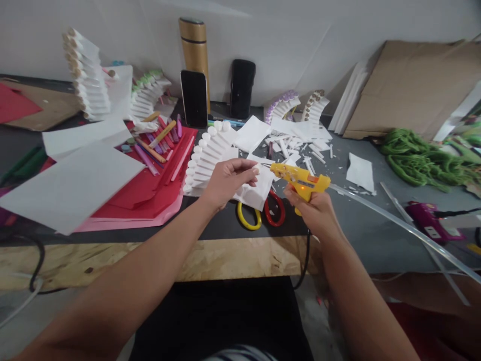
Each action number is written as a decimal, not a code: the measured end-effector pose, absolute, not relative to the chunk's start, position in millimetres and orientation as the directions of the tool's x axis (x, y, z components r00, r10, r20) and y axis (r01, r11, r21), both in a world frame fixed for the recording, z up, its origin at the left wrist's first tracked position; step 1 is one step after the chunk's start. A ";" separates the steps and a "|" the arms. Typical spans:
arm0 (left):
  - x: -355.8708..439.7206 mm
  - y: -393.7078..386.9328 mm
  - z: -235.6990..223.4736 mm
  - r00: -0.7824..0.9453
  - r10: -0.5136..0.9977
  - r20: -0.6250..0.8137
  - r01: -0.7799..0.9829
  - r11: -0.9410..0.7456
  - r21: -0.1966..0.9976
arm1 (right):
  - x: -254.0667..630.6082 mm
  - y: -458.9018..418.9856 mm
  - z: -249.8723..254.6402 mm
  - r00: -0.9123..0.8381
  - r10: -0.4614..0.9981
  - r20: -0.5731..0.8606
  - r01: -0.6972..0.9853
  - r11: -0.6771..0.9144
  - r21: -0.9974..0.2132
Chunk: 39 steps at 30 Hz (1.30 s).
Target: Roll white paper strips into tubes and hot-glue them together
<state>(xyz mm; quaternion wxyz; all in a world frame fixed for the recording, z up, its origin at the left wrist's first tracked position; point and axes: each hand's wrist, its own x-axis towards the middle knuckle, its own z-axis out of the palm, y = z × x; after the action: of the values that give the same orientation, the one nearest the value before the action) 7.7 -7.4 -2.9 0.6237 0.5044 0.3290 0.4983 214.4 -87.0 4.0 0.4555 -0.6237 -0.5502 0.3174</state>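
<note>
My right hand is closed around the handle of a yellow glue gun, whose small orange light glows. A long clear glue stick runs out of its back. My left hand pinches a small white piece, partly hidden by the fingers, right at the nozzle tip. Below lies a sheet of white paper, partly covering scissors with one yellow and one red handle. Just left of the paper sits a fanned row of white strips with round white tops.
Red paper sheets with coloured rolls lie left, beside white sheets. Phones and a gold flask stand behind. White scraps, green yarn, cardboard and a purple power strip are rightward.
</note>
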 end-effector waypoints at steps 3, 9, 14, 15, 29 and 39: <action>7.2 -6.2 -3.9 0.275 0.957 0.091 -0.296 -0.006 0.955 | 214.2 -87.1 5.7 0.184 0.977 0.107 0.391 0.027 -0.920; 7.1 -1.2 -10.6 0.270 0.957 0.106 -0.335 -0.010 0.942 | 213.4 -87.3 9.6 0.208 0.972 0.109 0.311 0.040 -0.950; 6.3 -0.6 -12.1 0.275 0.954 0.122 -0.306 -0.034 0.951 | 214.7 -84.7 10.5 0.277 0.960 0.024 -0.013 0.029 -0.999; 5.9 -0.9 -11.8 0.278 0.952 0.126 -0.295 -0.040 0.955 | 216.0 -83.7 11.0 0.318 0.948 -0.023 -0.061 -0.004 -0.998; 5.8 -6.9 -2.6 0.314 0.941 0.129 -0.244 -0.051 0.968 | 236.6 -70.4 25.0 0.160 0.864 -0.477 -0.303 -0.417 -0.857; 6.1 -9.7 -1.3 0.322 0.937 0.134 -0.257 -0.050 0.965 | 220.4 -84.1 53.3 0.213 0.967 0.136 0.724 -0.063 -0.686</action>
<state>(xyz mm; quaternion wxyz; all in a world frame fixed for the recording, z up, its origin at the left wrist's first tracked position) 6.1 -9.7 -1.3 0.6119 0.5355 0.3174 0.4879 220.4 -84.1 53.3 0.3300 -0.7055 -0.5995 0.1841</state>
